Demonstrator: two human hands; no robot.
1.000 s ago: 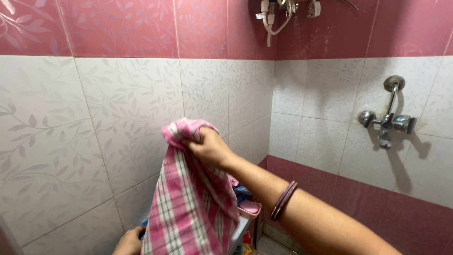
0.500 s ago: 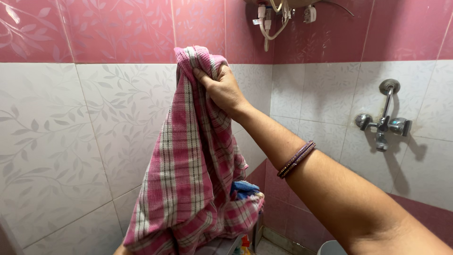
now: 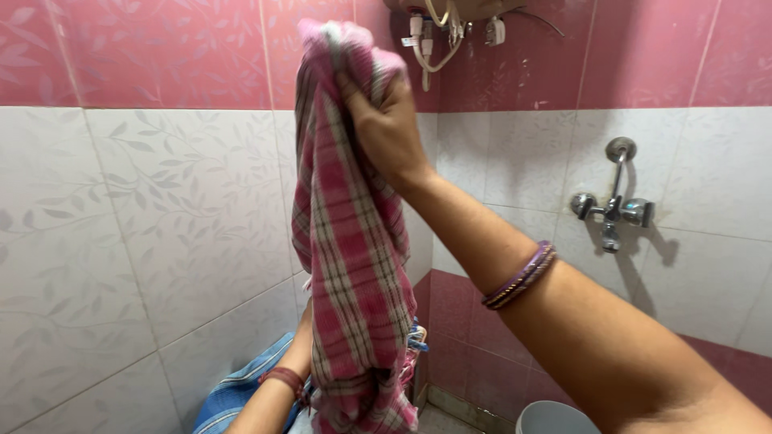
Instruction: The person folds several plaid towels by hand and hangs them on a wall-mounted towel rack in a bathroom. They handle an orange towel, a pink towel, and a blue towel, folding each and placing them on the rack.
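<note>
Right hand (image 3: 386, 128) is up high, fingers clamped tight on the top of a pink checked towel (image 3: 354, 241), which hangs straight down from the fist in front of the tiled corner, its lower end bunched near the bottom edge of the view. On that forearm sit purple bangles (image 3: 520, 276), two or three of them, hard to count at this angle. Down low, the left arm reaches up behind the towel with one dark red bangle (image 3: 283, 378) at the wrist; the left hand itself is hidden by the cloth, so whether it grips anything I cannot tell. Beside that arm lies one blue cloth (image 3: 233, 390) with pale stripes. Out from there, two walls meet in a corner: white leaf-pattern tiles (image 3: 161, 209) across the middle, pink tiles (image 3: 161, 48) in a band above, and a darker pink band low on the right-hand wall. One chrome tap (image 3: 613, 207) is fixed on the right-hand wall. Above the towel, white cables (image 3: 434, 32) dangle from a fitting at the top edge. One pale bucket rim (image 3: 551, 418) peeks in at the bottom.
</note>
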